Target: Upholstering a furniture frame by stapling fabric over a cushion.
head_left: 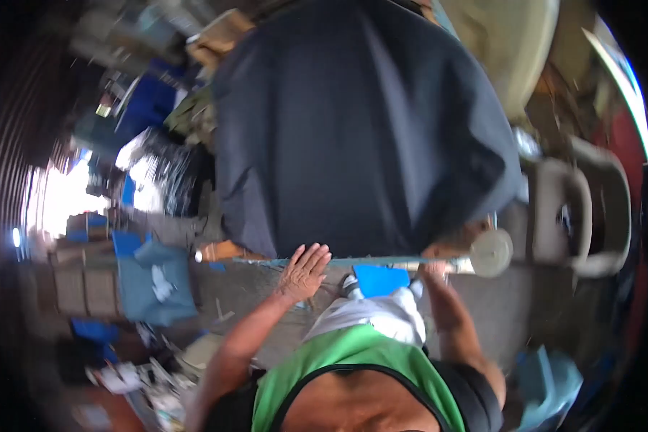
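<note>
A large sheet of dark, nearly black cloth (353, 137) spreads over a work surface in front of me, with soft folds running through it and a bulging fold on its right. My left hand (306, 272) lies with its fingers stretched out at the cloth's near edge, holding nothing. At the same edge, further right, is my right hand (433, 265); it is blurred and its fingers are mostly hidden. A thin, pale blue-green edge (381, 260) runs between the hands. Just right of my right hand is a round whitish disc (491, 253).
Beige plastic chairs (554, 209) stand at the right, and a blue-grey armchair (155, 281) at the left. Bundles in shiny black plastic (173, 173) lie beyond it. A blue flat piece (380, 281) is below the near edge. Blue-green plastic (551, 385) sits lower right.
</note>
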Tool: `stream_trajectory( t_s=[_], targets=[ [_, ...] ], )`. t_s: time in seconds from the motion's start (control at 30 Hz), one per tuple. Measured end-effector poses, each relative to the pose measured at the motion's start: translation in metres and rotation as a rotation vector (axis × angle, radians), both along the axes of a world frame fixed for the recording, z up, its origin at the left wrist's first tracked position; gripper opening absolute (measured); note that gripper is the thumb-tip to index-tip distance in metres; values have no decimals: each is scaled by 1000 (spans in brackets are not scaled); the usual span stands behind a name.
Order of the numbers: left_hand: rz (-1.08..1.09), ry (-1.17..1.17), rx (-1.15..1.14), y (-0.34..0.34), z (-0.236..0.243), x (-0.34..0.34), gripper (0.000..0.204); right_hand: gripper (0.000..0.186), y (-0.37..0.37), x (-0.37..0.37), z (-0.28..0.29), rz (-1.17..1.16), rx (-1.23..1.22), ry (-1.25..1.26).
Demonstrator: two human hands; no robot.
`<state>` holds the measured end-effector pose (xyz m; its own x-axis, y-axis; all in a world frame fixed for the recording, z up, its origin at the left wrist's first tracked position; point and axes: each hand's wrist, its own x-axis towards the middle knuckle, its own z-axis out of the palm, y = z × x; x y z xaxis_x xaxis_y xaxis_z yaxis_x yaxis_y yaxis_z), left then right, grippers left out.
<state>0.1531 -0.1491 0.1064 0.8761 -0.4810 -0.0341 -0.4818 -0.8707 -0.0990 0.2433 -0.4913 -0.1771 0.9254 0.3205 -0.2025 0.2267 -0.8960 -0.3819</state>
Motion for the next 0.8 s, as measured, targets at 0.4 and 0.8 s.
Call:
stream_trajectory(
  t_s=[0.4, 0.8],
  targets=[
    [-13, 11, -52, -5, -13, 9, 83, 28, 7, -2, -3, 11, -8, 478],
    [190, 200, -324, 18, 18, -42, 53, 53, 129, -50, -34, -202, 198, 140]
  ],
)
